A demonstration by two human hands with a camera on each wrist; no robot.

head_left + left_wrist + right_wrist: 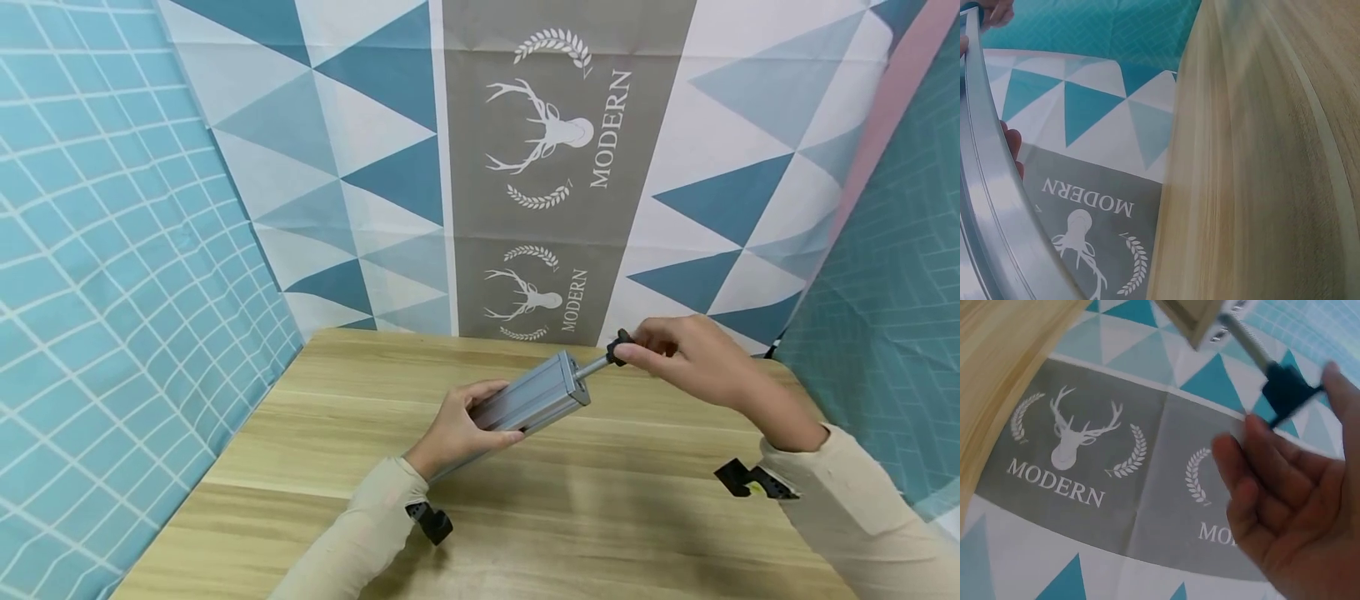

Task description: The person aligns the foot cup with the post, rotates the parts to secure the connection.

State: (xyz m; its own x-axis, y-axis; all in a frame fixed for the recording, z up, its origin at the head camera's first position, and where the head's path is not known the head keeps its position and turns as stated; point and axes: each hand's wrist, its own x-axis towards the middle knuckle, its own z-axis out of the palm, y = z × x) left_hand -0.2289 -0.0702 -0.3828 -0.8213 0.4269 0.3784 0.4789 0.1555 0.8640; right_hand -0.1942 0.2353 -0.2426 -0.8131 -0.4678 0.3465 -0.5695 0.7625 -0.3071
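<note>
A long silver metal profile (534, 392) of squarish section slants up to the right above the table; its lower part runs back under the left forearm. My left hand (459, 427) grips it round the sides, thumb on the near side. The profile (991, 187) fills the left edge of the left wrist view. From its capped far end a thin metal rod (592, 367) sticks out, tipped with a black knob (618, 347). My right hand (693, 358) pinches that knob between thumb and fingers. In the right wrist view the knob (1285, 390) shows a wider flange, slightly blurred.
Below the hands is a wooden tabletop (360, 375). A patterned cloth (525, 167) with deer heads and triangles hangs behind it. Teal cloths stand at the left (112, 250) and right (885, 292). Each wrist carries a black mount (431, 523).
</note>
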